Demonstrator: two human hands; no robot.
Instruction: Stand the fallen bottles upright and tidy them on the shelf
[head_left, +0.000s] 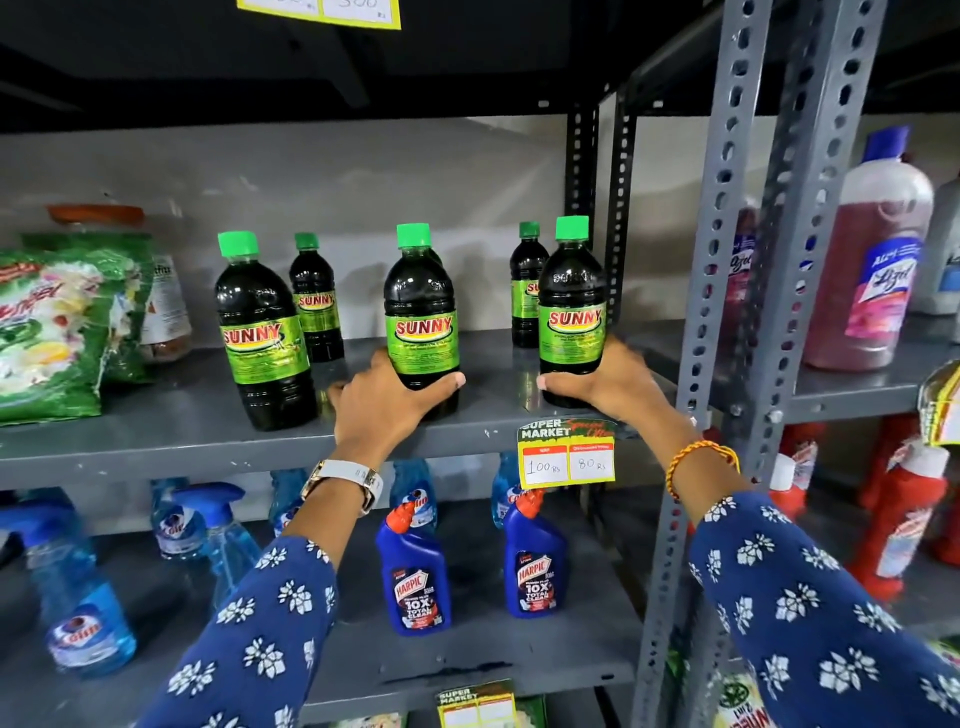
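Sleeves of blue floral cloth enter from 5 and 7 o'clock, both forearms reaching up to the grey metal shelf (156, 441). Left hand (382, 402), with a white watch (345, 480) on the wrist, wraps the base of the middle Sunny bottle (422, 312): thumb across the front at the right, fingers curled round the left side and back. Right hand (613, 384), orange thread bracelet (698, 460) on the wrist, clasps the base of the right Sunny bottle (571, 312), thumb pointing left across the front, fingers hidden behind. Both bottles stand upright near the shelf's front edge, green caps up, dark liquid inside. At 9 o'clock from the left hand a third front bottle (262, 332) stands free, leaning slightly in the wide lens. A yellow price tag (566, 460) hangs from the shelf lip below the right hand. Further back, two smaller-looking Sunny bottles stand upright, one (314, 299) behind the left pair, one (527, 286) just behind the right bottle. At far 9 o'clock a green detergent bag (57, 332) leans on the same shelf. Below, toward 6 o'clock, two blue Harpic bottles (415, 571) stand, blue spray bottles (78, 597) at 8 o'clock. At 3 o'clock, past the slotted upright (727, 208), a pink Lizol bottle (872, 260) stands on the neighbouring rack.
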